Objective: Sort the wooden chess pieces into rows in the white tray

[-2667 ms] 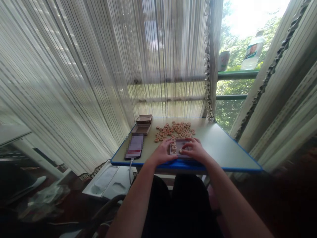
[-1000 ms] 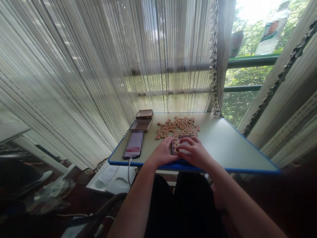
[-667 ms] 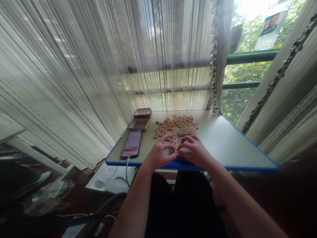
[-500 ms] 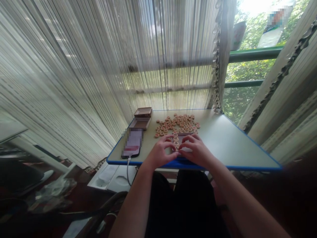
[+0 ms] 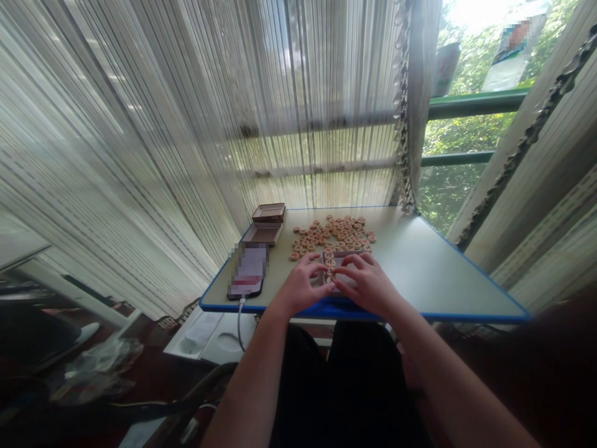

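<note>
A small open box [image 5: 346, 254] lies at the near edge of the table, with wooden Chinese chess pieces [image 5: 329, 261] in a column along its left side. My left hand [image 5: 301, 283] curves over the box's left edge, fingers apart, its thumb tip by the nearest pieces. From the right, my right hand [image 5: 370, 280] reaches over the box. Its index finger and thumb are spread and rest against the column's lower pieces, partly hiding them. Just beyond the box, many loose chess pieces [image 5: 342, 231] are scattered, showing red or dark characters.
At the table's left are an open brown box [image 5: 263, 233], its lid [image 5: 269, 212] behind it, and a phone [image 5: 249, 270] with a white cable [image 5: 240, 326] running over the edge. A string curtain [image 5: 326, 149] hangs along the table's [image 5: 443, 274] far side.
My right fingertips have shifted slightly left on the column of pieces, and the fingers have spread a little. My left hand stays almost in place. The view has moved slightly.
</note>
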The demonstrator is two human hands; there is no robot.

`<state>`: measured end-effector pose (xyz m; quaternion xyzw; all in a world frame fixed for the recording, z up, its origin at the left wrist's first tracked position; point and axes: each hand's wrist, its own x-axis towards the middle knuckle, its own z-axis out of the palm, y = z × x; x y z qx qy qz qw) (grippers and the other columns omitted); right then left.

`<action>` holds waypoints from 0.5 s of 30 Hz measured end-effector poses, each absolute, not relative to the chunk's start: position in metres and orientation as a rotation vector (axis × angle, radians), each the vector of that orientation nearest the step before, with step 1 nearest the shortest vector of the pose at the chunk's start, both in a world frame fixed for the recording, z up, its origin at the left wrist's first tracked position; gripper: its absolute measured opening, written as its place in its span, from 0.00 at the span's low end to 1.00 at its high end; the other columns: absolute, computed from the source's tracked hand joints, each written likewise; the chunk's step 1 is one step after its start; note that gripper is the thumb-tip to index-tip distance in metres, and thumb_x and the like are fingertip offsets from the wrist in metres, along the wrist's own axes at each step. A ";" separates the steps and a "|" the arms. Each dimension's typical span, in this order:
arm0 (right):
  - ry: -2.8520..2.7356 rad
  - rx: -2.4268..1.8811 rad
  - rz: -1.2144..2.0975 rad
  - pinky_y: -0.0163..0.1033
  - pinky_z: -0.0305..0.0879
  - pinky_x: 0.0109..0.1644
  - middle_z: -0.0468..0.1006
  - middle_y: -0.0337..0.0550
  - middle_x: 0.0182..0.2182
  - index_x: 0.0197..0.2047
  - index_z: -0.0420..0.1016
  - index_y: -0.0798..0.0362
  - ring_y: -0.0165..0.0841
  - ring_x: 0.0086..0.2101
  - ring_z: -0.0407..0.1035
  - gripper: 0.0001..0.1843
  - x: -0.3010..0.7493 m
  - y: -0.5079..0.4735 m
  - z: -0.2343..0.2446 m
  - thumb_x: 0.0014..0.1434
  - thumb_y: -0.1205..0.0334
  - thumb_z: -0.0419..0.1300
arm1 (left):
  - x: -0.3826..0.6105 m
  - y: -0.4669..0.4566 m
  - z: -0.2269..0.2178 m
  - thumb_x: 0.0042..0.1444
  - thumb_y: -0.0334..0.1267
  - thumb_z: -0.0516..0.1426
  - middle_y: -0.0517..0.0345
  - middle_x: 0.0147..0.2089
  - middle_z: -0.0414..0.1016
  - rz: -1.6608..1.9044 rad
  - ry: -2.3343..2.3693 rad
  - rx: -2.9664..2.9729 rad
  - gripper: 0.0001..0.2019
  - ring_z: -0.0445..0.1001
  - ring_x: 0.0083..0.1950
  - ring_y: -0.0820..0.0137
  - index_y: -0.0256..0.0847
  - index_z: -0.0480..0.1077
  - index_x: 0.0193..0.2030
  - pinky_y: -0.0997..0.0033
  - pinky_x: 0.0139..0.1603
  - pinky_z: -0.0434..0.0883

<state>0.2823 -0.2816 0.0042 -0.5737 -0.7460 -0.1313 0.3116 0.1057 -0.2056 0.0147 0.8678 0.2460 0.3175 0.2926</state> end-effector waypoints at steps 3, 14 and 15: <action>-1.966 -1.526 -0.355 0.46 0.58 0.48 0.73 0.46 0.40 0.43 0.77 0.46 0.39 0.41 0.60 0.15 0.283 -0.282 0.004 0.57 0.52 0.54 | 0.105 -0.207 0.016 0.48 0.45 0.60 0.48 0.59 0.59 0.849 0.661 2.307 0.17 0.64 0.57 0.61 0.38 0.72 0.43 0.64 0.51 0.71; -1.861 -1.352 -0.098 0.45 0.62 0.49 0.74 0.48 0.38 0.44 0.75 0.50 0.37 0.42 0.64 0.15 0.288 -0.283 0.007 0.60 0.57 0.51 | 0.109 -0.196 0.012 0.51 0.44 0.56 0.45 0.55 0.62 0.939 0.752 2.190 0.15 0.69 0.51 0.63 0.36 0.70 0.42 0.66 0.43 0.74; -1.829 -1.327 -0.031 0.44 0.62 0.48 0.74 0.47 0.39 0.44 0.75 0.50 0.37 0.43 0.64 0.14 0.290 -0.283 0.009 0.60 0.57 0.50 | 0.111 -0.192 0.014 0.52 0.43 0.56 0.45 0.55 0.63 0.958 0.788 2.198 0.15 0.70 0.49 0.64 0.35 0.70 0.42 0.67 0.41 0.75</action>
